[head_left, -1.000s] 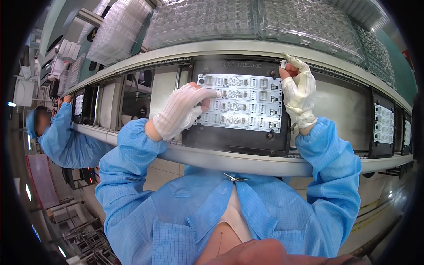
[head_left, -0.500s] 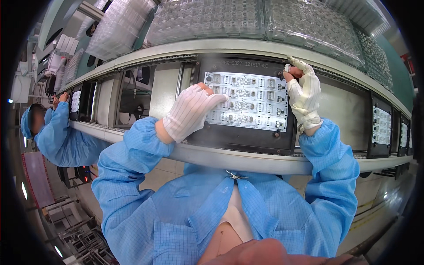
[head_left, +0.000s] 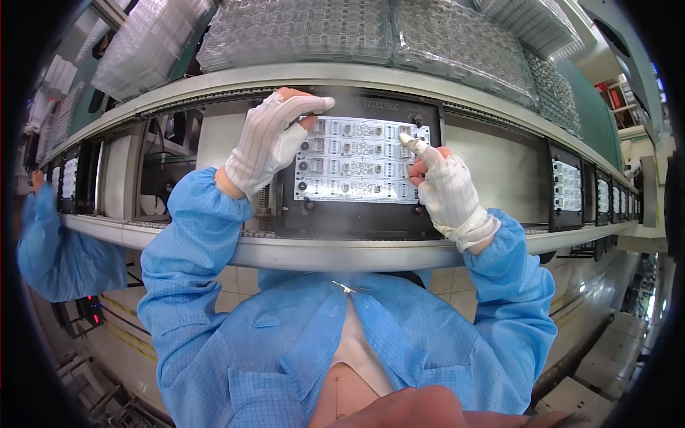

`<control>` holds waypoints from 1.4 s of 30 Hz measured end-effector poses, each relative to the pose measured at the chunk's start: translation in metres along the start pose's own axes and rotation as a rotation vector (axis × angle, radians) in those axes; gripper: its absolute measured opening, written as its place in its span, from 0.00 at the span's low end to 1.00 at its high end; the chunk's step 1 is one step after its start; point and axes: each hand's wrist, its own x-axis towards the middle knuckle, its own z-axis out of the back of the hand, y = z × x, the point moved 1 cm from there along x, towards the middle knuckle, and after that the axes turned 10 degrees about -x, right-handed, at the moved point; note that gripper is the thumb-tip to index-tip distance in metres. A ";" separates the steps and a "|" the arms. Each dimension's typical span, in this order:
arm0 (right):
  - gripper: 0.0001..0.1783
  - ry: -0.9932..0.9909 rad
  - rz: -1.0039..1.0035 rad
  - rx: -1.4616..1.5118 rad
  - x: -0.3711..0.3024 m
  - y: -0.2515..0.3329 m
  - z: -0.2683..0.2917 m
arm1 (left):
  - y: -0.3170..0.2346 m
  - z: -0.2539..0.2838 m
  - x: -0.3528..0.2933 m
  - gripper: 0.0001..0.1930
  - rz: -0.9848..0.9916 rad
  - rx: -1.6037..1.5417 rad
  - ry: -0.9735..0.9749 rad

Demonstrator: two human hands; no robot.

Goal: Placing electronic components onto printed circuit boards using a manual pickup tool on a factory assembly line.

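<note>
Your left hand [head_left: 270,143] lies flat, fingers spread, holding nothing, pinning the panel's [head_left: 357,160] top-left corner into its dark carrier [head_left: 357,214] on the conveyor, while your right hand [head_left: 446,189] presses one fingertip on its right edge, seating it.

White knit cloth gloves with fine stripes cover the left hand [head_left: 267,143] and right hand [head_left: 446,189] at a glossy white circuit panel [head_left: 360,158] in a matt black carrier [head_left: 357,214] (smooth painted metal rail [head_left: 342,251] below); clear ribbed plastic trays [head_left: 300,32] above.
</note>
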 end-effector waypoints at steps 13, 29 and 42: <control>0.33 0.190 0.000 -0.077 0.018 -0.006 0.065 | -0.028 -0.002 0.025 0.16 -0.013 -0.021 0.178; 0.28 0.095 0.219 -0.305 -0.014 -0.011 0.043 | 0.002 -0.012 0.085 0.13 -0.188 0.201 0.074; 0.23 0.041 -0.319 -0.059 0.051 -0.076 0.104 | 0.136 -0.012 0.207 0.18 0.198 0.595 0.266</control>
